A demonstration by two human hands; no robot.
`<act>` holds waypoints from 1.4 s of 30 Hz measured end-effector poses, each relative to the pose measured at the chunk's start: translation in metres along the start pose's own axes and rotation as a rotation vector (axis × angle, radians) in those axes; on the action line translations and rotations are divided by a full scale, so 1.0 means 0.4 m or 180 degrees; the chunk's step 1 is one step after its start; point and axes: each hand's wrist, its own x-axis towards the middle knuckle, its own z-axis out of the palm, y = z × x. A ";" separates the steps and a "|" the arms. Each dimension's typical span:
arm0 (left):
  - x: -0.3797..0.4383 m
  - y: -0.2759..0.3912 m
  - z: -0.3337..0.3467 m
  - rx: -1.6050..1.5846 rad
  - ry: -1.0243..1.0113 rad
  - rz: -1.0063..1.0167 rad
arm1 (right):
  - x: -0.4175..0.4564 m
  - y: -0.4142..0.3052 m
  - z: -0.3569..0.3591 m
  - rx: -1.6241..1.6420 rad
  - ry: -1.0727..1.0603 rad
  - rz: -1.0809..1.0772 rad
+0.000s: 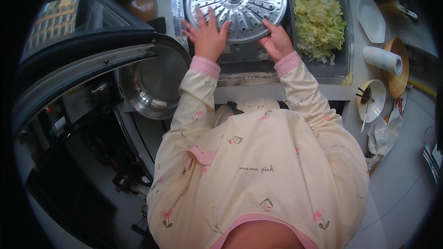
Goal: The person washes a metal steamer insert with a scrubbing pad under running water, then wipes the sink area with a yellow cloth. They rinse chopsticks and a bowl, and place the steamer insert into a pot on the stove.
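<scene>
A round perforated metal steamer plate is held over the left basin of a dark double sink, with a thin stream of water seeming to fall near its centre. My right hand grips its lower right rim, thumb on top and fingers beneath. On the plate's lower left side, my left hand lies with its fingers spread over the surface. Torn pale green cabbage leaves fill the right basin.
A wide steel pan stands left of the sink under an open window frame. To the right are a white dish, a paper roll, a wooden bowl and a bowl with dark sauce and utensils.
</scene>
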 end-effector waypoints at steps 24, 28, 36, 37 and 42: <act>-0.006 0.102 0.026 -0.1374 -0.0775 0.2243 | -0.076 0.044 -0.022 -0.0440 0.0195 -0.0370; -0.056 0.009 -0.008 -0.0146 0.0166 0.1015 | -0.079 0.024 -0.031 -0.0727 0.0334 -0.0693; -0.304 -0.004 -0.213 -0.2314 0.0933 0.0097 | -0.005 0.008 -0.118 -0.0212 0.0872 0.0096; -0.344 -0.030 -0.238 -0.2106 0.1078 0.0098 | -0.021 0.012 -0.076 -0.0183 0.0894 0.0065; -0.529 -0.227 -0.204 -0.1191 0.2358 -0.1877 | 0.032 -0.041 -0.152 0.1154 0.1086 0.0974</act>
